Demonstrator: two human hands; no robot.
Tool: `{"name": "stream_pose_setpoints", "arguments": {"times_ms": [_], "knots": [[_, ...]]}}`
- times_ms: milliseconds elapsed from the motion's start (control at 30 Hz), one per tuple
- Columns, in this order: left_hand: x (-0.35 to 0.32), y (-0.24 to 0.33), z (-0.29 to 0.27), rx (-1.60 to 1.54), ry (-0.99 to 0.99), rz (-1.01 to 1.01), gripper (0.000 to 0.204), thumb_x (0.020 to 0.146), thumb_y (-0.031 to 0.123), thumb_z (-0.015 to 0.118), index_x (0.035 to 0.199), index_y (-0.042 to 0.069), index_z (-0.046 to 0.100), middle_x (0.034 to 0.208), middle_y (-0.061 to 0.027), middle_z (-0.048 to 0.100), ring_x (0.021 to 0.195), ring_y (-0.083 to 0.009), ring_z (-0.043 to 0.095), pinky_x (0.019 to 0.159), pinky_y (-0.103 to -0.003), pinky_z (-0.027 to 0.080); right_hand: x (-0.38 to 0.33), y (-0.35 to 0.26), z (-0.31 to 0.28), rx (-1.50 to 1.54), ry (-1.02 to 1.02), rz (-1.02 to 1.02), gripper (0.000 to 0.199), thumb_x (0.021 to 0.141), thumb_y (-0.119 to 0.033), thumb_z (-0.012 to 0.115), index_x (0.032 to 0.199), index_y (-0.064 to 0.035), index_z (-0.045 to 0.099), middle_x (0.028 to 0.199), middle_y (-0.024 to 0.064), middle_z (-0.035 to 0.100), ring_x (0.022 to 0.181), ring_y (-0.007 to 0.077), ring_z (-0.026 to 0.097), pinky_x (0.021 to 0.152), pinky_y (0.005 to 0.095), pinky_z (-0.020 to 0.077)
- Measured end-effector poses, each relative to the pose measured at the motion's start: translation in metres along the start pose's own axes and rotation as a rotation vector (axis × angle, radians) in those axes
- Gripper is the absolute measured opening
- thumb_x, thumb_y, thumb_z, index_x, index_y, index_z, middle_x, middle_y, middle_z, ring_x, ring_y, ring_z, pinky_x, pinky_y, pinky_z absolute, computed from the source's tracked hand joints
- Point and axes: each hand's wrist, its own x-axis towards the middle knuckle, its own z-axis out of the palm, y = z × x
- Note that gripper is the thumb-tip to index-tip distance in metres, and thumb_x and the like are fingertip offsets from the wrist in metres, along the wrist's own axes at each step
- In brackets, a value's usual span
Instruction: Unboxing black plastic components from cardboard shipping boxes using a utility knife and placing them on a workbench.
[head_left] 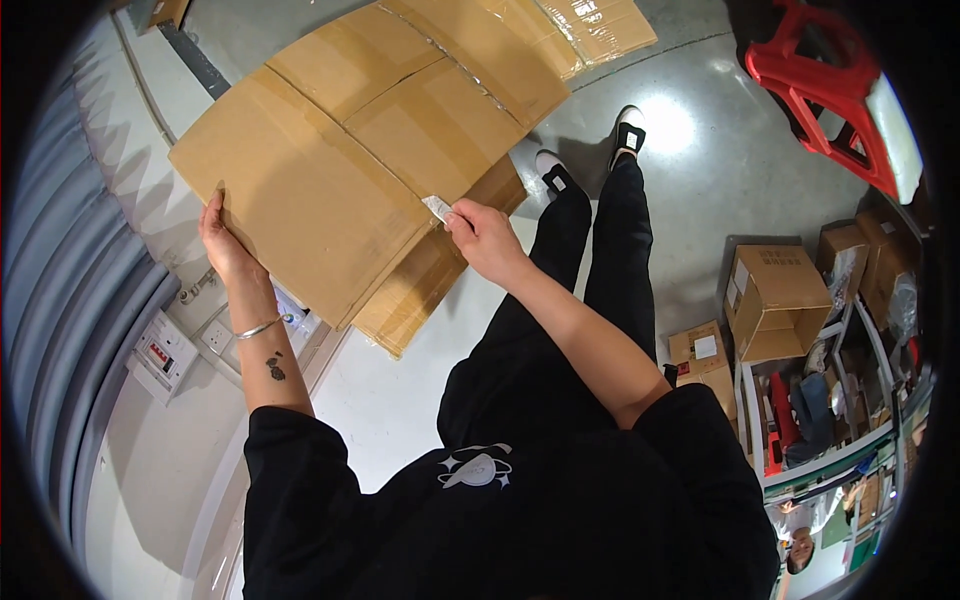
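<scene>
A large flattened cardboard box tilts in front of me, with creases and clear tape across it. My left hand holds its left edge, fingers along the side. Near the lower right edge, at the end of a crease, my right hand is closed around a small whitish strip. That strip touches the cardboard; whether it is peeled tape or a tool I cannot make out. More brown cardboard with shiny tape shows beneath the sheet.
Ridged grey tubing and a wall switch box line the left. At right are a red plastic frame, an open carton and a rack of goods. My shoes stand on the grey floor. Another person shows at lower right.
</scene>
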Motion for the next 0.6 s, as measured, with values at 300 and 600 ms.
{"name": "stream_pose_setpoints", "arguments": {"times_ms": [300, 600], "knots": [[0.002, -0.001, 0.004, -0.016, -0.008, 0.004, 0.04, 0.079, 0.015, 0.058, 0.111, 0.002, 0.04, 0.103, -0.0131, 0.054, 0.09, -0.0245, 0.058, 0.075, -0.035, 0.052, -0.025, 0.02, 0.005, 0.012, -0.618, -0.106, 0.02, 0.083, -0.018, 0.05, 0.074, -0.0017, 0.056, 0.062, 0.0081, 0.055, 0.057, 0.0178, 0.052, 0.055, 0.0315, 0.0415], [-0.002, -0.002, 0.005, -0.028, 0.007, -0.007, 0.04, 0.079, 0.015, 0.058, 0.112, 0.003, 0.038, 0.101, -0.0127, 0.054, 0.09, -0.0243, 0.058, 0.074, -0.036, 0.052, 0.012, 0.011, -0.022, -0.066, 0.072, 0.016, 0.019, 0.085, -0.019, 0.05, 0.077, -0.0018, 0.055, 0.058, 0.008, 0.051, 0.053, 0.018, 0.05, 0.051, 0.0322, 0.0392]]}}
